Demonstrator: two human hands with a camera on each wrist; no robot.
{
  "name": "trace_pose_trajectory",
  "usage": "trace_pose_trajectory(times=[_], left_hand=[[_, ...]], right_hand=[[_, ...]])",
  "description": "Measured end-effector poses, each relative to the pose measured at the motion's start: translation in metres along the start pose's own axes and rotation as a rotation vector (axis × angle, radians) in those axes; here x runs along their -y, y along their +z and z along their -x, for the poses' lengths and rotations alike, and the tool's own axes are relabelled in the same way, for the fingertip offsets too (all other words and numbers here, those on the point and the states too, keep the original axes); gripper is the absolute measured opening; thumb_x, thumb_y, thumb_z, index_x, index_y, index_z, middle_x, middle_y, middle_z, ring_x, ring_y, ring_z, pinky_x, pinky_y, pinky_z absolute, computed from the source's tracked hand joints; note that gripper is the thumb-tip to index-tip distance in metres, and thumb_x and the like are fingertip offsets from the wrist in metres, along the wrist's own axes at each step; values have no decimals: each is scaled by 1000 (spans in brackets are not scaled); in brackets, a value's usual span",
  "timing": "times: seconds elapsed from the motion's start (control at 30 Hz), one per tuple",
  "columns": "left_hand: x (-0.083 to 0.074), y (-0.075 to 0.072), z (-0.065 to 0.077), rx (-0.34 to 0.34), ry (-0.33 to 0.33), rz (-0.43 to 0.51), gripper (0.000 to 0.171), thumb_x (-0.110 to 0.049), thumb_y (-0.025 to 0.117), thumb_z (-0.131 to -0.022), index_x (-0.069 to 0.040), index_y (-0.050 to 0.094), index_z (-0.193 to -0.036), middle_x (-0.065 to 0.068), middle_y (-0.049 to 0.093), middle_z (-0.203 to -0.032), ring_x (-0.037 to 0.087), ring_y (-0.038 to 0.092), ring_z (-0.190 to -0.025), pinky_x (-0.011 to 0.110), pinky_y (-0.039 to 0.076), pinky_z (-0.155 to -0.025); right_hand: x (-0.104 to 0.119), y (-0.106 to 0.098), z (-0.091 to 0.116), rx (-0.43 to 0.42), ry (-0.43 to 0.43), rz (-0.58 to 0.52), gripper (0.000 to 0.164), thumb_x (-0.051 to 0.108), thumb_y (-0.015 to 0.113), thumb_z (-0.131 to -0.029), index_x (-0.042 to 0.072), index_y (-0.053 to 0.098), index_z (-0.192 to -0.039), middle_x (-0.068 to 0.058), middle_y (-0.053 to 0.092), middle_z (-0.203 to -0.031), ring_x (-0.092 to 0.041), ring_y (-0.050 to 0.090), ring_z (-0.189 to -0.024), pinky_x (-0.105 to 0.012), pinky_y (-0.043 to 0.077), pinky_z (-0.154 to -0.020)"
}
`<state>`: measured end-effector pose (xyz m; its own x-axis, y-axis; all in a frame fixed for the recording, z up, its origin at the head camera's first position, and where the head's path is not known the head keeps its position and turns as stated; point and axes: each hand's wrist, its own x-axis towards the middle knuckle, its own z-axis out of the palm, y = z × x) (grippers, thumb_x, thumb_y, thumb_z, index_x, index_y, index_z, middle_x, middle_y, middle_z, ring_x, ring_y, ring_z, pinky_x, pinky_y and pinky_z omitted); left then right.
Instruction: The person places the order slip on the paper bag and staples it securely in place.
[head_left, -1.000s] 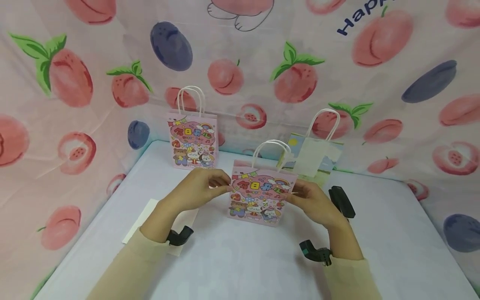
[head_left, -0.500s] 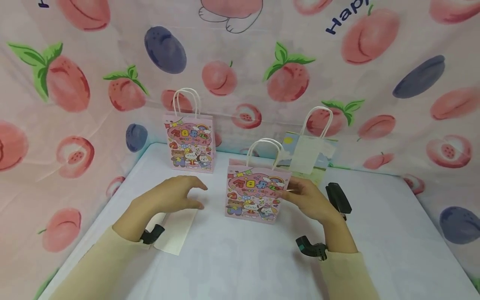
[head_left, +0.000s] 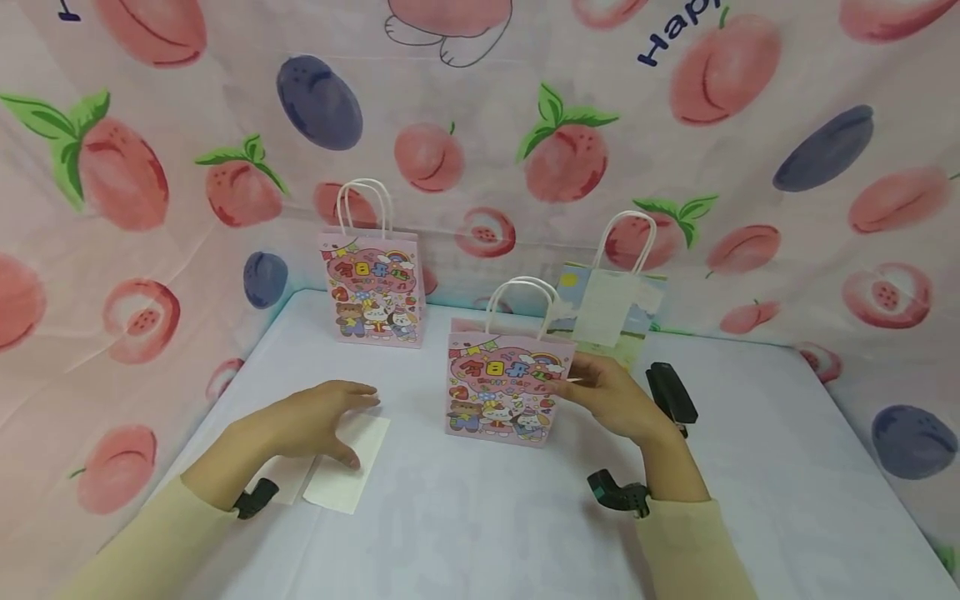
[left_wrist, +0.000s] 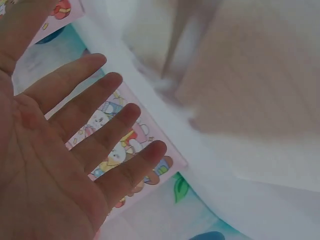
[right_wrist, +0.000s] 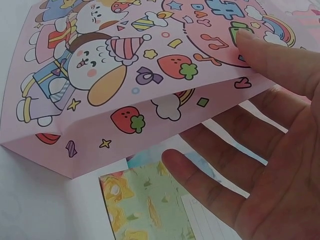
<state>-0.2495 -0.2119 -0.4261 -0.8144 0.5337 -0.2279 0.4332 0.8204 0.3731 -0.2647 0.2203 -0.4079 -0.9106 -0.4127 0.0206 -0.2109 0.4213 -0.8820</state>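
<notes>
A pink paper gift bag (head_left: 510,400) with cartoon animals and white handles stands on the table. My right hand (head_left: 607,396) grips its right side edge. In the right wrist view the thumb (right_wrist: 275,62) lies on the printed front, and the other fingers are behind the bag. To the left, my left hand (head_left: 300,421) hovers over a white slip of paper (head_left: 348,471), its thumb tip overlapping the slip in the head view. The left wrist view shows that hand's fingers (left_wrist: 127,125) spread and nearly straight, holding nothing. Another pale slip (head_left: 288,479) is partly hidden beneath the left hand.
A matching pink bag (head_left: 375,287) stands at the back left. Behind the gripped bag, to its right, is a bag with a landscape print (head_left: 648,304) and a white slip (head_left: 603,308) on its front. A black stapler (head_left: 671,393) lies beside the right hand.
My left hand has let go of the pink gift bag's left edge and moved left and down to the white slip. The right hand keeps its grip on the bag.
</notes>
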Motion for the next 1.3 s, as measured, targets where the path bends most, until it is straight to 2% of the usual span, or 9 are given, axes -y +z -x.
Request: trace_pose_trajectory(times=[0.17, 0.3, 0.43, 0.6, 0.8, 1.07, 1.3], left_hand=[[5, 8, 6, 16, 1, 0, 102, -47, 95, -66, -12, 52, -152, 12, 41, -164, 44, 35, -152, 63, 34, -120], [7, 13, 8, 23, -12, -2, 106, -45, 97, -64, -14, 50, -154, 10, 38, -166, 45, 32, -153, 64, 33, -120], [8, 18, 9, 25, -27, -11, 105, -46, 96, -63, -16, 51, -154, 9, 37, -167, 44, 31, -154, 64, 33, -120], [11, 23, 11, 17, -7, -41, 103, -49, 94, -65, -15, 52, -153, 9, 38, -167, 44, 33, -153, 63, 34, -120], [11, 23, 13, 13, 2, -45, 100, -52, 91, -66, -16, 54, -152, 10, 39, -166, 45, 33, -153, 64, 33, -120], [11, 24, 13, 34, -26, -42, 96, -53, 89, -69, -21, 54, -152, 5, 39, -167, 46, 31, -154, 68, 33, -118], [10, 25, 16, -3, -19, -82, 88, -54, 87, -71, -23, 58, -148, 4, 44, -164, 44, 34, -153, 67, 36, -117]], right_hand=[[0, 0, 0, 2, 1, 3, 39, 23, 72, -99, 14, 66, -136, -6, 73, -128, -26, 69, -118, -50, 55, -102], [-1, 0, 0, 2, -8, -1, 39, 22, 71, -99, 14, 66, -137, -7, 73, -128, -27, 70, -118, -53, 55, -103], [-1, 0, 0, 8, -29, -20, 40, 21, 71, -99, 13, 65, -138, -7, 73, -130, -27, 69, -119, -52, 55, -103], [-2, 1, 0, 11, -18, -28, 40, 21, 71, -99, 14, 65, -139, -6, 73, -130, -24, 70, -118, -48, 56, -102], [-2, 0, 0, 20, -30, -32, 40, 21, 71, -99, 13, 65, -138, -9, 73, -129, -26, 71, -116, -50, 56, -102], [0, -1, 0, 25, -29, -31, 40, 20, 70, -100, 12, 64, -139, -9, 72, -130, -27, 71, -116, -52, 55, -103], [-1, 0, 0, 30, -31, -43, 41, 20, 70, -100, 11, 64, -139, -10, 72, -131, -27, 71, -117, -49, 56, -102]])
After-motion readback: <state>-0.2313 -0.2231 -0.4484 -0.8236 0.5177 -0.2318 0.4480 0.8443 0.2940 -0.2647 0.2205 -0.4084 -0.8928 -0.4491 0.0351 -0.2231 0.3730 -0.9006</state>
